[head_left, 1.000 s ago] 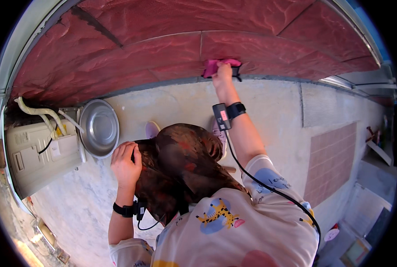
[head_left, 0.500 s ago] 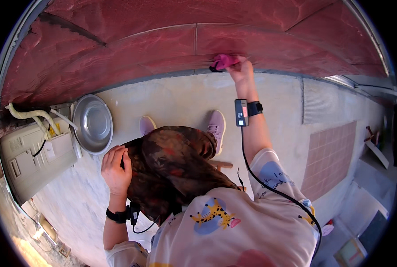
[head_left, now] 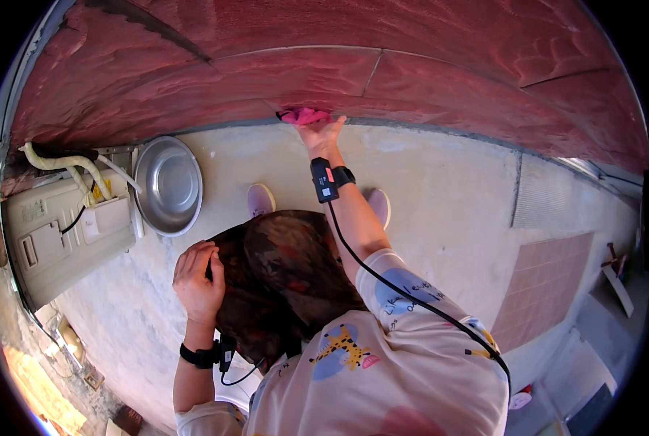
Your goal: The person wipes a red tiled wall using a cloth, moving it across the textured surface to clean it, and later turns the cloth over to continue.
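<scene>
Pink cloth (head_left: 306, 115) is located at the foot of the red wall (head_left: 295, 73), just above the grey strip where the wall meets the floor (head_left: 448, 182). It is bunched, with a dark edge at its left end, and appears to touch the wall face.

Right hand (head_left: 321, 135): arm extended forward, fingers at the cloth and largely hidden by it, thumb spread out to the right and away from the cloth. Whether the fingers are closed on the fabric or only press it against the wall, I cannot tell. A dark strap with a small black device (head_left: 325, 179) is worn at this wrist; a black cable (head_left: 411, 298) runs from it back along the sleeve.

Left hand (head_left: 199, 282): holds nothing visible; it rests on the dark patterned trousers (head_left: 288, 254) near the knee, fingers together and slightly bent, thumb set apart from them. A second dark strap (head_left: 199, 356) is worn at this wrist.

Surroundings: a round metal basin (head_left: 169, 185) stands to the left, beside a beige unit (head_left: 70, 240) fitted with a pale wrapped hose (head_left: 55, 163). Two light purple shoes are visible beyond the knees, the left one (head_left: 262, 198) more fully than the right. To the right, a section of pinkish tiles (head_left: 546, 287) is set in the floor.
</scene>
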`<state>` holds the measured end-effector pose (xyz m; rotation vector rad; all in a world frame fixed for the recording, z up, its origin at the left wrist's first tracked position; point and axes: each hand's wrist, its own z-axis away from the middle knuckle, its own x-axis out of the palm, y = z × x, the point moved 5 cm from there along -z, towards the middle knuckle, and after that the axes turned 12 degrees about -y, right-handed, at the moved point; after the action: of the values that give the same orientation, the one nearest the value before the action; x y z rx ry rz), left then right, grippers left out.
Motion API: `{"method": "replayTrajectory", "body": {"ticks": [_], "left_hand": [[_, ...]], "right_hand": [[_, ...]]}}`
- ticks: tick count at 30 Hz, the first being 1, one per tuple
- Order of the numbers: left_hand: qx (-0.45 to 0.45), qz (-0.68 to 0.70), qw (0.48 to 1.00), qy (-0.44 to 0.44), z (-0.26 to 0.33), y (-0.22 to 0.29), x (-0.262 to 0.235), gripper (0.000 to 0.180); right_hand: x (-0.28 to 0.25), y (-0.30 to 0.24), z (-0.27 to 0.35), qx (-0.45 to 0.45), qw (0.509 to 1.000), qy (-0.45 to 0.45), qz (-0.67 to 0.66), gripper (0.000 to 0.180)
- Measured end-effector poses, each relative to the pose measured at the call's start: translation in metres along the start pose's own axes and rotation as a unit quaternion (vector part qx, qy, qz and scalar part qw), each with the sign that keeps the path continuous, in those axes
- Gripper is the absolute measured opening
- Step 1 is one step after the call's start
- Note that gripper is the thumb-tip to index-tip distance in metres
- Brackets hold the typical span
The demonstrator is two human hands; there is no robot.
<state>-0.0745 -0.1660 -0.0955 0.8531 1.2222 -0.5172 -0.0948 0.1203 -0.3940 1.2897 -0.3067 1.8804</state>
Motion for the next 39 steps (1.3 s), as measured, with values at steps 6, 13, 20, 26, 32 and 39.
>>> {"method": "replayTrajectory", "body": {"ticks": [6, 13, 20, 26, 32, 39], "left_hand": [[0.004, -0.011, 1.000, -0.005, -0.004, 0.002, 0.002, 0.009], [0.016, -0.016, 1.000, 0.000, -0.011, 0.014, 0.005, 0.008], [0.000, -0.027, 1.000, 0.009, -0.004, 0.005, 0.004, 0.008], [0.001, -0.023, 1.000, -0.006, -0.012, 0.011, 0.005, 0.007], [0.000, -0.020, 1.000, -0.007, -0.013, 0.011, 0.008, 0.008], [0.034, -0.020, 0.999, -0.009, -0.019, 0.017, 0.007, 0.009]], "right_hand": [[0.079, -0.027, 0.065, 0.029, 0.999, -0.015, -0.019, 0.089], [0.014, -0.032, 0.006, -0.007, 0.996, 0.007, -0.093, 0.089], [0.044, 0.020, 0.038, 0.063, 0.997, -0.030, -0.017, 0.087], [0.017, 0.025, 0.001, 0.064, 0.993, -0.033, -0.090, 0.083], [0.008, 0.011, 0.009, 0.045, 0.996, 0.027, -0.070, 0.082], [0.063, -0.138, 0.064, -0.090, 0.993, -0.065, 0.028, 0.088]]}}
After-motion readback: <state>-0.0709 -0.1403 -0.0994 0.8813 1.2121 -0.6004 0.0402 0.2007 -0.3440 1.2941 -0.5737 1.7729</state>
